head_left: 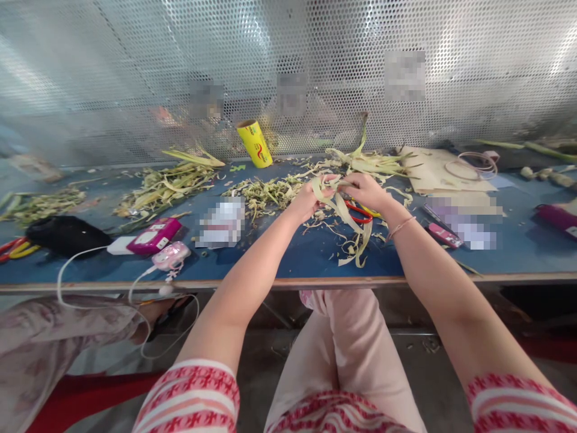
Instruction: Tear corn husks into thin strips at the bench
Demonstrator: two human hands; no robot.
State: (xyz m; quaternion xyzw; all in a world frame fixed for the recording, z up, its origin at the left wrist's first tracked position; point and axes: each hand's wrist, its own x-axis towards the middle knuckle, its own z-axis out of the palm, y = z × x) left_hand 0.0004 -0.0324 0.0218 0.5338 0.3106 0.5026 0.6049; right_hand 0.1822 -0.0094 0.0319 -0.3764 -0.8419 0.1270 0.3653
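Observation:
Pale green, curling leaf strips (343,211) hang between my two hands, their ends drooping toward the table's front. My left hand (310,199) is closed on the strips, fingertips bent inward. Close beside it, my right hand (367,191) pinches the same strips at their upper part. Under the right hand lie red and yellow looped handles (359,214), partly covered by the strips; the rest of that tool is hidden. A heap of shredded plant trimmings (270,193) spreads left of my hands, and a bunch of long pale leaves (367,159) lies behind them.
A yellow printed tube (255,143) stands tilted near the perforated metal wall (315,72). To the left are more leaf piles (169,183), a magenta box (155,236), a white cable (67,273) and a black pouch (67,236). Brown paper (444,171) lies right. A neighbour's leg (58,331) shows lower left.

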